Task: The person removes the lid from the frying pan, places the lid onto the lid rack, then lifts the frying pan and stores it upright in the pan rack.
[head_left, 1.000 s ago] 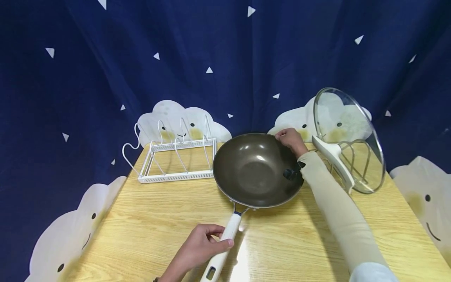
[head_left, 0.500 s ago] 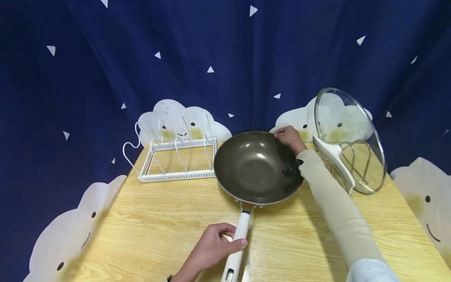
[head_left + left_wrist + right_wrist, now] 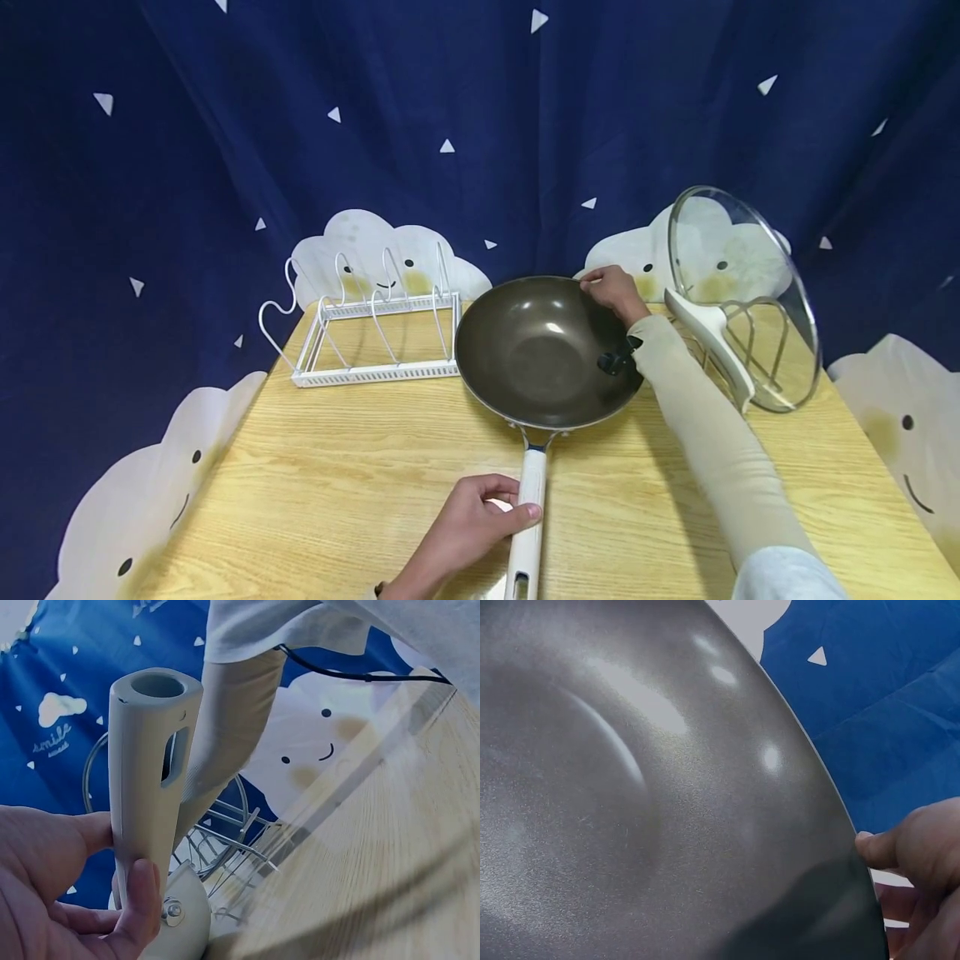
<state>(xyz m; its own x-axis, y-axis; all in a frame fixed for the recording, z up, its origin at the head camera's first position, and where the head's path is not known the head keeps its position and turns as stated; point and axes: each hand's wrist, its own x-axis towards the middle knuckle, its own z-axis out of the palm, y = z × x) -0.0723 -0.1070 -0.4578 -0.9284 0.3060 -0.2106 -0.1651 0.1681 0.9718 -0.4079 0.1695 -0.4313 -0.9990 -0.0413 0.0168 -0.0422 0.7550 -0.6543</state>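
Note:
A dark brown frying pan (image 3: pixel 547 350), deep like a wok, stands mid-table with its inside facing the head camera and its white handle (image 3: pixel 528 508) toward me. My left hand (image 3: pixel 472 521) pinches that handle between thumb and fingers. In the left wrist view the handle (image 3: pixel 150 772) rises past the thumb, showing its hanging slot and hollow end. At the pan's far right rim, my right hand (image 3: pixel 615 292) grips the edge. The right wrist view shows the thumb on the rim of the pan (image 3: pixel 690 787), the other fingers behind it, partly hidden.
A white wire rack (image 3: pixel 375 375) stands on the wooden table (image 3: pixel 337 467) left of the pan, close to its rim. To the right, a glass lid (image 3: pixel 738 250) with a white handle leans upright in another wire rack (image 3: pixel 776 342). A dark blue curtain (image 3: pixel 480 100) hangs behind.
The pan's handle has swung to the right with my left hand, now pointing nearly straight toward me. The pan's near rim and my right hand have shifted slightly away.

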